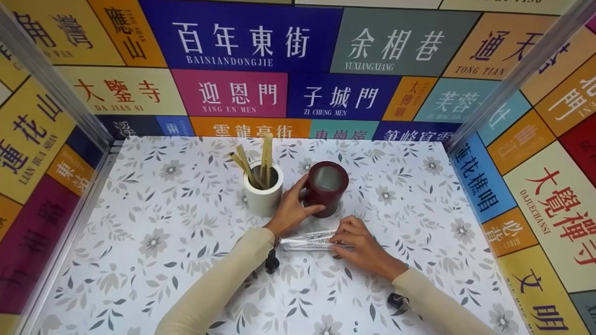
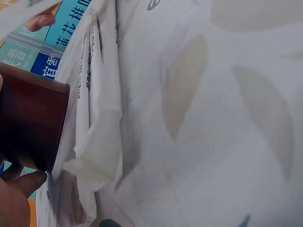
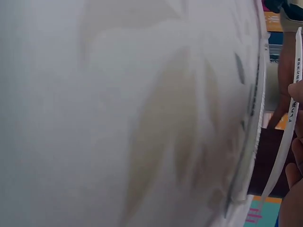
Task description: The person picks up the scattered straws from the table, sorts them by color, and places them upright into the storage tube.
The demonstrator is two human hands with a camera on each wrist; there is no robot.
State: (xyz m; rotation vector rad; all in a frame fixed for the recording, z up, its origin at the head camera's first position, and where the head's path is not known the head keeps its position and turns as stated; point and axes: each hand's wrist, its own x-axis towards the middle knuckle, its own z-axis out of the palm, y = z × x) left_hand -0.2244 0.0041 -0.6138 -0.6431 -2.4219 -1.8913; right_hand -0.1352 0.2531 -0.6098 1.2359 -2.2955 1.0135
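A dark red cylindrical cup [image 1: 328, 197] stands upright, its mouth showing a grey inside. My left hand [image 1: 289, 211] holds it from the left, thumb across the near side and fingers behind. In the right wrist view, my right hand [image 3: 296, 151] pinches a slim white printed packet [image 3: 287, 137] between thumb and fingers. More slim white packets [image 1: 302, 244] lie side by side on the cloth, in front of the cup. The left wrist view shows these long packets [image 2: 97, 71] with small black print and loose wrapper ends. What the wrappers contain is hidden.
Left of the red cup stands a white cylindrical holder [image 1: 261, 202] with several flat yellowish sticks [image 1: 244, 160] leaning in it. A white floral cloth [image 1: 153, 279] covers the table. Panels with coloured Chinese signs [image 1: 247, 42] rise behind and on both sides.
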